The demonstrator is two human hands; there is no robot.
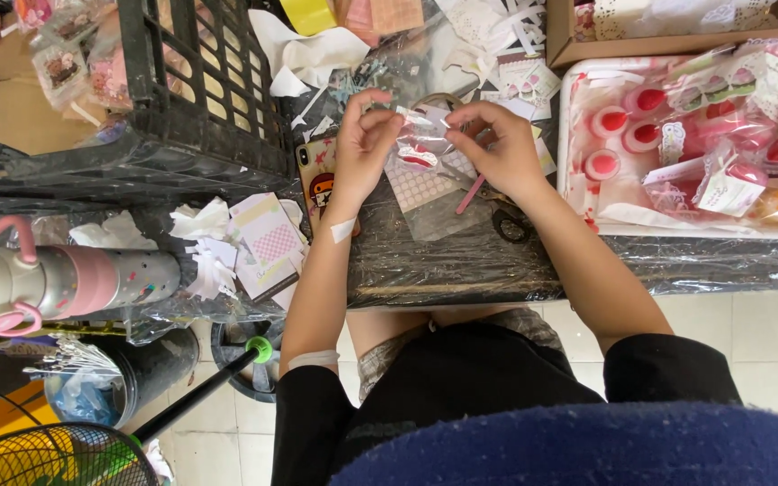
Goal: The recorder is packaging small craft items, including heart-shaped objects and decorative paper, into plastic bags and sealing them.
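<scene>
Your left hand (364, 144) and right hand (497, 144) met over the table's (461, 261) dark, plastic-covered top, both on one small clear bag (420, 148) with a red-and-white item inside. Your left fingers (378, 115) were pressed together, pinching the bag's upper left edge; your right fingers (461, 120) pinched its upper right edge, so the bag hung between the two hands just above a checked card (425, 184). I could not tell whether the bag's mouth was already sealed or just being folded.

Judging by what lay around, you were well into the work but not through it. The tray (578, 135) at your right already held many bagged red pieces (641, 135) with tags, which look finished. More packed bags (65, 67) lay beyond the black crate (191, 99) on your left. This bag had its item in, so the filling seemed done and the closing was in hand. Left over, as I judge it: loose cards (267, 243) and paper scraps (204, 220) near your left arm, and a pink stick (471, 193) beside the scissors (506, 220) under your right wrist, unused.
</scene>
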